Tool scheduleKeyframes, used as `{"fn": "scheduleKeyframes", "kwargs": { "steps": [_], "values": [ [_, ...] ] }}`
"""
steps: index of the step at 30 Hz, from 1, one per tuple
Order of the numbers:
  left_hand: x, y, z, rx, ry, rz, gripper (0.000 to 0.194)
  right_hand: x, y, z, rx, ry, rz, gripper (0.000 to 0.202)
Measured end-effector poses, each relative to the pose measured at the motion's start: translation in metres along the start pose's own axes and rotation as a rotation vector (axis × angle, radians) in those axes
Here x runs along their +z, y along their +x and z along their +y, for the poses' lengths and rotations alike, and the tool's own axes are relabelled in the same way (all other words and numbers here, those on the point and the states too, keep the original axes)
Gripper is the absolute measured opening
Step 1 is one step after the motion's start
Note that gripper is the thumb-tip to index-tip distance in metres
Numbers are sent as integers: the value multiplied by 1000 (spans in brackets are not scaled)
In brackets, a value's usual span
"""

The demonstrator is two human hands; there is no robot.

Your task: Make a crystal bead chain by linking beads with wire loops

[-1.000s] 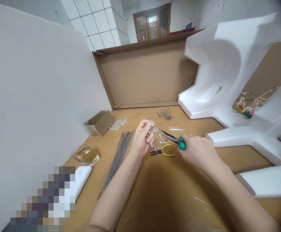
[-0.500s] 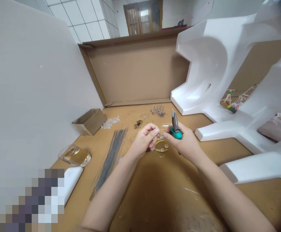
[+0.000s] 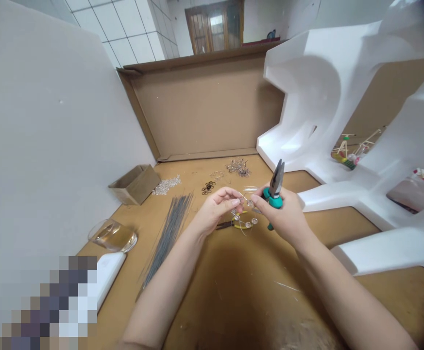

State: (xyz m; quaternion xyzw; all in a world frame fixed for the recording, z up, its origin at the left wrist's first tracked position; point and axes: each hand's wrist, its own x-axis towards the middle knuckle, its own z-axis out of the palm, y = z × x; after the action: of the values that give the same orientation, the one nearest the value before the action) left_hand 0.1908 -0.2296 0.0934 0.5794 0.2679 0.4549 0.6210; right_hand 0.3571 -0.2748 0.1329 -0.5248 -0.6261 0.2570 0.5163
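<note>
My left hand (image 3: 217,209) is closed, thumb and forefinger pinching a thin wire strung with clear beads (image 3: 248,224) that hangs below the fingers. My right hand (image 3: 288,211) is wrapped around green-handled pliers (image 3: 277,181), jaws pointing up. Its thumb and forefinger also meet at a clear bead on the wire, opposite the left fingertips. Under the hanging beads, yellow-handled pliers (image 3: 226,225) lie on the table, partly covered by the strand. The exact grip of the right fingertips on the wire is too small to make out.
A bundle of grey wires (image 3: 168,233) lies left of my forearm. Beyond are a small cardboard box (image 3: 133,187), clear beads (image 3: 167,185), black rings (image 3: 208,188) and tangled wire pieces (image 3: 238,167). A glass of liquid (image 3: 113,236) stands left; white foam (image 3: 346,194) borders the right.
My right hand has shifted slightly right, and the pliers in it now lean to the right. A gap has opened between the fingertips, and more of the beaded wire and yellow-handled pliers shows.
</note>
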Motion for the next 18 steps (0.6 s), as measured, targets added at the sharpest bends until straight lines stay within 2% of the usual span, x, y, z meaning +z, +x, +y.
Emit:
{"fn": "scheduleKeyframes", "kwargs": {
  "steps": [10,18],
  "values": [
    [4,0,0,27,87,12,15,2,0,2,-5,-12,-53,16],
    [8,-3,11,26,170,49,18,-5,6,8,36,-14,-10,17]
  ]
}}
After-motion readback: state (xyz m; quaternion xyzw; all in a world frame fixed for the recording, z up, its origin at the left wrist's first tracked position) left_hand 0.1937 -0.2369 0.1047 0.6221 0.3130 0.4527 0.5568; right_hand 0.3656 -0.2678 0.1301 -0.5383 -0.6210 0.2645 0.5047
